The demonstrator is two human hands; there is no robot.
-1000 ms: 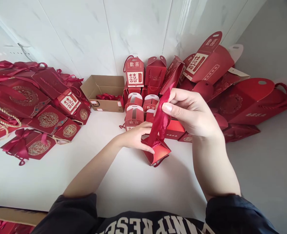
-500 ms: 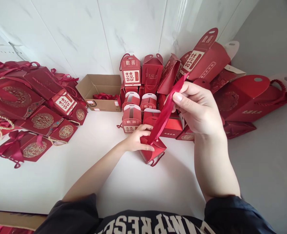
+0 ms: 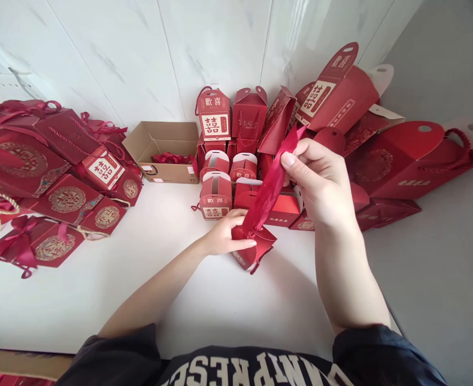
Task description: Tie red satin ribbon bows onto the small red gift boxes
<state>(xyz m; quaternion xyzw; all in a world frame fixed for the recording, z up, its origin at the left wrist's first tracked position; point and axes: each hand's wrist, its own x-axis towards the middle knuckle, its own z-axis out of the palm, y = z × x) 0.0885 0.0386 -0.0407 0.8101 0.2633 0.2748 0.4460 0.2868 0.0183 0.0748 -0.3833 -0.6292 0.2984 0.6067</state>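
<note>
A small red gift box point(image 3: 261, 247) with a twisted cord handle rests tilted on the white table, in front of the other boxes. My left hand point(image 3: 223, 235) is closed around its left side, the thumb lying across the top. Up from the box's top runs a wide dark-red ribbon point(image 3: 267, 194). Its upper part is pinched between the thumb and fingers of my right hand point(image 3: 324, 182), raised above and to the right of the box. A short ribbon end sticks up past the pinch. My left fingertips are partly hidden behind the ribbon and box.
Behind my hands stand several red gift boxes point(image 3: 216, 194). A brown cardboard box point(image 3: 172, 174) holds red ribbon. Finished-looking boxes with bows point(image 3: 65, 198) are heaped at left. Larger red boxes point(image 3: 405, 161) pile up at right by a grey wall point(image 3: 441, 279).
My right hand has shifted slightly left, and the ribbon in it now looks flatter and wider. My left hand stays on the gift box. The whole view has moved a little.
</note>
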